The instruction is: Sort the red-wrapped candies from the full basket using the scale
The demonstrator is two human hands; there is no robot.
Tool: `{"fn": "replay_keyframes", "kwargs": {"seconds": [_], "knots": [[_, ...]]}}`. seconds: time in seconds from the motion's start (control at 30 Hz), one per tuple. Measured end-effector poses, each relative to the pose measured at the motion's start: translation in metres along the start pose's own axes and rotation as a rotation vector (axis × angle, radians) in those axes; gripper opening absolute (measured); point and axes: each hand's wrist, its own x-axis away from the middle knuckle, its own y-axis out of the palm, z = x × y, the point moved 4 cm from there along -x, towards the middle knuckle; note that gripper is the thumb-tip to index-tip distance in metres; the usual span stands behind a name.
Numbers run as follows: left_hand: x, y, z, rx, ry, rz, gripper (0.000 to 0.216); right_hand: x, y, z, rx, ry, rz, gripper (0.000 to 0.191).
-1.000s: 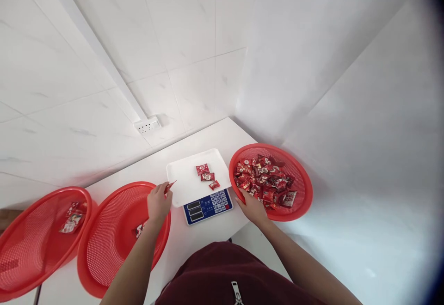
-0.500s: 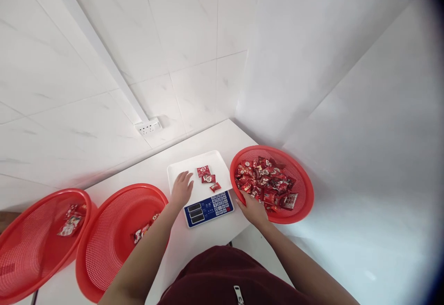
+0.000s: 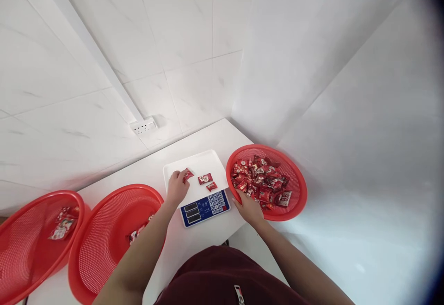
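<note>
Over the white tray of the weighing scale [image 3: 194, 159], my left hand [image 3: 177, 188] has its fingers closed on a small red candy packet [image 3: 188, 174]. Two more red packets lie on the tray to its right: a larger flat packet [image 3: 205, 179] and a smaller twisted packet [image 3: 211, 186]. My right hand [image 3: 250, 208] grips the near left rim of a red mesh basket [image 3: 301, 189]. Inside that basket is a heap of red wrapped candies [image 3: 263, 178]. The scale's blue keypad panel [image 3: 205, 209] faces me, below the tray.
Two more red baskets stand to the left, a nearer basket [image 3: 90, 235] and a farther-left basket [image 3: 21, 240], each with some packets inside. The white table [image 3: 222, 134] meets a tiled wall [image 3: 187, 32] with a socket [image 3: 143, 125] and a white conduit [image 3: 93, 48].
My left hand has closed on one of the packets on the tray and drawn it left, away from the other two. My right hand stays on the basket rim. The view has shifted slightly.
</note>
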Motion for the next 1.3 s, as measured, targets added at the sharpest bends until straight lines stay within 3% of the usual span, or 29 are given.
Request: {"fn": "replay_keyframes", "kwargs": {"seconds": [0.1,0.17,0.23,0.3,0.4,0.57,0.67,0.8,0.97,1.07,1.17,1.23,1.3], "knots": [[0.049,-0.042,-0.035,-0.015,-0.164,0.295,0.041,0.000,0.000,0.000,-0.009,-0.009,0.005,0.048],[0.083,-0.061,-0.059,-0.077,-0.276,0.390,0.041,0.000,0.000,0.000,-0.009,-0.009,0.004,0.048],[0.106,-0.069,-0.073,-0.154,-0.323,0.415,0.042,-0.001,0.001,0.000,-0.003,-0.008,0.000,0.047],[0.111,-0.064,-0.074,-0.180,-0.280,0.379,0.041,-0.002,0.002,0.001,0.006,-0.004,0.000,0.047],[0.087,-0.038,-0.051,-0.074,-0.118,0.249,0.032,-0.002,0.003,0.001,0.014,-0.003,0.001,0.047],[0.020,0.028,0.016,0.106,0.122,-0.139,0.036,-0.001,0.002,0.000,0.024,0.014,-0.010,0.049],[-0.008,0.052,0.044,0.119,0.186,-0.217,0.035,0.000,0.001,-0.001,0.020,0.007,0.003,0.049],[-0.018,0.058,0.047,0.126,0.175,-0.239,0.035,0.001,0.001,-0.001,0.011,-0.018,0.020,0.049],[0.011,0.018,0.009,0.151,0.063,-0.097,0.038,0.001,0.002,0.002,0.007,-0.014,0.016,0.049],[0.049,-0.024,-0.037,0.165,-0.144,0.156,0.033,-0.001,0.002,0.002,0.007,-0.016,0.003,0.048],[0.092,-0.056,-0.081,0.007,-0.294,0.280,0.031,-0.001,0.002,0.001,0.005,-0.014,0.007,0.048],[0.112,-0.066,-0.099,-0.110,-0.356,0.331,0.035,-0.001,0.001,0.001,0.005,-0.013,0.015,0.048],[0.116,-0.064,-0.101,-0.156,-0.364,0.343,0.038,-0.001,0.001,0.000,0.008,-0.013,0.019,0.048]]}}
